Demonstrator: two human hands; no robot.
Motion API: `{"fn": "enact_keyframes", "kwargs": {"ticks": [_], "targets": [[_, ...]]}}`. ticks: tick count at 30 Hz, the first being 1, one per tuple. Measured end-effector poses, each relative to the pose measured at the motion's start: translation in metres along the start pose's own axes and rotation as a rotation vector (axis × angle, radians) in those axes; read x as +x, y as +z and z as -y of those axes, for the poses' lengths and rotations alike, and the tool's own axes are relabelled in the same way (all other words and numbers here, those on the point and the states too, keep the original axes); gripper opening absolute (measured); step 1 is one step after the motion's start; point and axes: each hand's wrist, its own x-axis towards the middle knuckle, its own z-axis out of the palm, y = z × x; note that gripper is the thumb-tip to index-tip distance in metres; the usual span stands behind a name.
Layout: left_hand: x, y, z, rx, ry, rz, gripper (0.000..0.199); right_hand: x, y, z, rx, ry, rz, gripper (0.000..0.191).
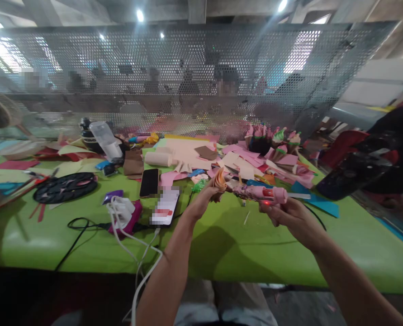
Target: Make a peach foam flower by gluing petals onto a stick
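In my right hand (284, 213) is a pink hot glue gun (271, 194) with a glue stick (299, 196) jutting from its rear and a red light lit on its side. Its stained nozzle points left. My left hand (203, 199) is closed around a small orange-brown rolled paper piece (219, 180), held upright just left of the nozzle. I cannot tell whether the tip touches the paper. Both hands are above the green table (218, 253). A scrap of green plastic wrap (199, 184) lies beside my left hand.
Loose coloured paper sheets (184, 149) cover the table's back. Finished-looking cone pieces (279, 136) stand back right. Two phones (149, 183), a power strip (130, 219) with white cables, a clear bottle (106, 138) and a black oval fan (65, 188) are on the left. A perforated metal screen (187, 108) rises behind.
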Motion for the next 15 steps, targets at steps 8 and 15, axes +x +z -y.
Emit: {"fn": "enact_keyframes", "kwargs": {"ticks": [8,15], "targets": [[0.0015,-0.0033,0.0041,-0.026,0.014,0.022,0.042,0.0003,-0.0006,0.0009,-0.020,-0.011,-0.018,0.062],[0.0005,0.0022,-0.0053,-0.024,-0.018,-0.012,0.047,0.0009,-0.0024,0.0033,-0.021,-0.017,-0.024,0.061]]}}
